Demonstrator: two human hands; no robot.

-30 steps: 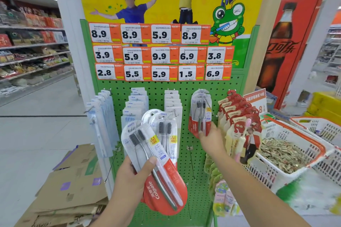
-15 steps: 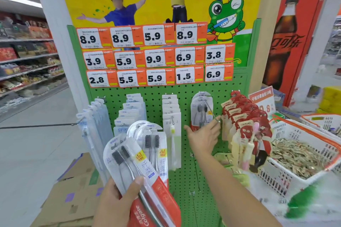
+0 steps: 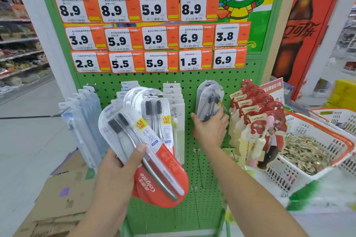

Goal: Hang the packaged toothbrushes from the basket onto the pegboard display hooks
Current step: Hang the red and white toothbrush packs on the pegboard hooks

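The left hand [image 3: 115, 171] has its grip curled tight around a fanned bunch of clear plastic toothbrush packs with red rounded bottoms [image 3: 154, 150], and the thumb presses on the front pack. The bunch is held up in front of the green pegboard with many small holes [image 3: 188, 94]. The right hand [image 3: 210, 131] reaches to the board and touches the bottom of a clear pack with dark toothbrushes [image 3: 209, 100] that hangs on a metal hook. The fingers bend around the low edge of that pack, but I cannot tell how hard the grip is. Just right of that pack hangs a row of red and white toothbrush cards [image 3: 256, 113], and they sit close to the right hand. On the left hang pale blue thin packs [image 3: 82, 121]. Behind the held bunch hang white packs [image 3: 173, 98]. Above are white and orange price tags [image 3: 154, 34]. At the far right is a white basket with an orange rim [image 3: 317, 127]. Flat brown cardboard [image 3: 63, 198] lies on the floor.
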